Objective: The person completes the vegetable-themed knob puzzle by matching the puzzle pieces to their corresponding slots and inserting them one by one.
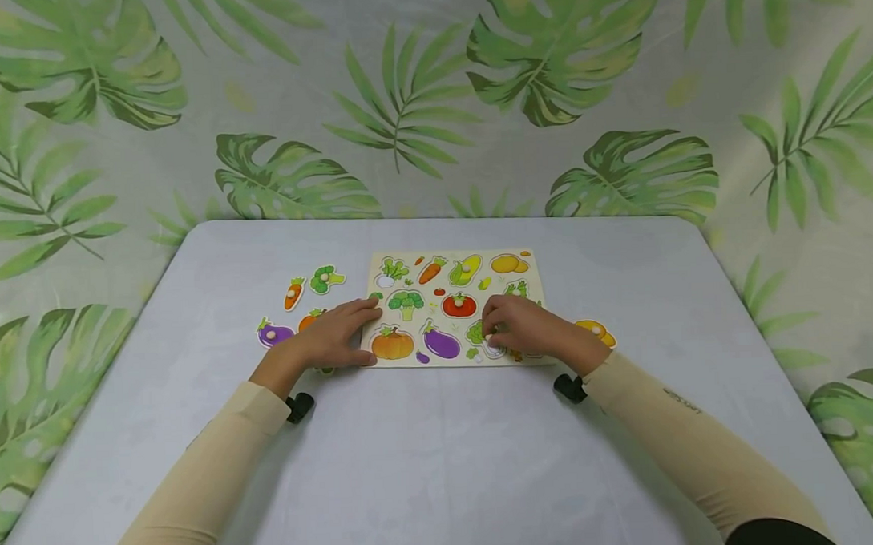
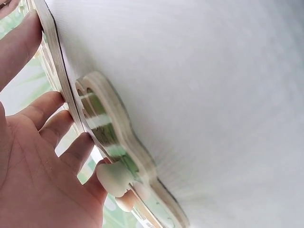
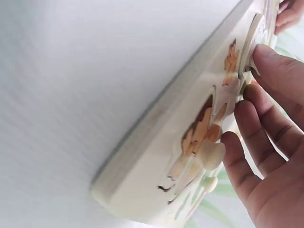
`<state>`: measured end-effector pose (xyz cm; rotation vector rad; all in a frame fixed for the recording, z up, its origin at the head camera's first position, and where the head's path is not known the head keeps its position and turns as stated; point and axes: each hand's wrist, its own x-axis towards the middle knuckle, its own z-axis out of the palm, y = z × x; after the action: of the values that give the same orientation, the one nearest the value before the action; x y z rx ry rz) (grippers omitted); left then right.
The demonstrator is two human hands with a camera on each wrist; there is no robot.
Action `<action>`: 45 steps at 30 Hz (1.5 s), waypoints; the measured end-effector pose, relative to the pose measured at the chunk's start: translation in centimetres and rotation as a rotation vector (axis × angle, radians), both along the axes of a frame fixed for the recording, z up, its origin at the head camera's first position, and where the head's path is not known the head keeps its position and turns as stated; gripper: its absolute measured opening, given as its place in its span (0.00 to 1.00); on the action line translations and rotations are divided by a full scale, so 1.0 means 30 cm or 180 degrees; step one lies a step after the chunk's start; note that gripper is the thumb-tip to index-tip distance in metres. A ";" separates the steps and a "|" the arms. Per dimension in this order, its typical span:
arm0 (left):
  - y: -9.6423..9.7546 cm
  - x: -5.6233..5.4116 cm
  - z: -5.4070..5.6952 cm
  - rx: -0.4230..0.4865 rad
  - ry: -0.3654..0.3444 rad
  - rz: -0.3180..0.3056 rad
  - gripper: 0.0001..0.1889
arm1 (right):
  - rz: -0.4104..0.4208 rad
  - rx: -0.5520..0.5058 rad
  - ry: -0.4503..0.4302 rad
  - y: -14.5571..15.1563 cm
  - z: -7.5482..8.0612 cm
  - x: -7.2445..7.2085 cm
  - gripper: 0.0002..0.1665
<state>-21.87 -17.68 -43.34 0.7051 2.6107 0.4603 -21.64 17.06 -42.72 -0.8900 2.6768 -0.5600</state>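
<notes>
A flat wooden vegetable puzzle board (image 1: 440, 361) lies on the white table. My left hand (image 1: 338, 335) rests at its left edge; the left wrist view shows those fingers (image 2: 42, 107) spread along the board's side. Over the board's lower right, my right hand (image 1: 521, 326) pinches a green-and-white vegetable puzzle piece (image 1: 475, 333) between thumb and fingers. In the right wrist view the thumb (image 3: 275, 66) presses at that piece's edge, close over the board. Beside it is a brown piece with a knob (image 3: 212, 155). Knobs also stand on the corn (image 1: 468, 269) and tomato (image 1: 458, 305).
Left of the board lie loose knobbed pieces: a carrot (image 1: 294, 293), a broccoli (image 1: 327, 279), an eggplant (image 1: 274, 334) and a partly hidden pumpkin (image 1: 310, 319). A green piece (image 2: 107, 126) lies under the left hand. Near the right forearm is a yellow piece (image 1: 599, 332).
</notes>
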 end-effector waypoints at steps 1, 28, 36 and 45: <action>0.000 0.000 0.001 0.0006 -0.0001 0.0002 0.43 | 0.0014 -0.0010 0.0010 -0.001 -0.001 -0.003 0.04; -0.005 -0.001 -0.007 0.0037 0.0005 -0.0041 0.43 | -0.0097 -0.0508 -0.0020 0.078 -0.025 -0.021 0.08; 0.001 -0.009 -0.006 -0.0026 0.0005 -0.0015 0.43 | -0.0655 -0.0514 0.0062 0.240 0.064 -0.054 0.14; 0.000 -0.002 -0.004 -0.0028 -0.0004 0.0020 0.43 | -0.0991 0.0026 0.0017 0.403 0.094 -0.053 0.15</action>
<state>-21.92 -17.67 -43.46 0.6935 2.6129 0.4506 -23.23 29.13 -39.91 -0.4731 2.8386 -0.6107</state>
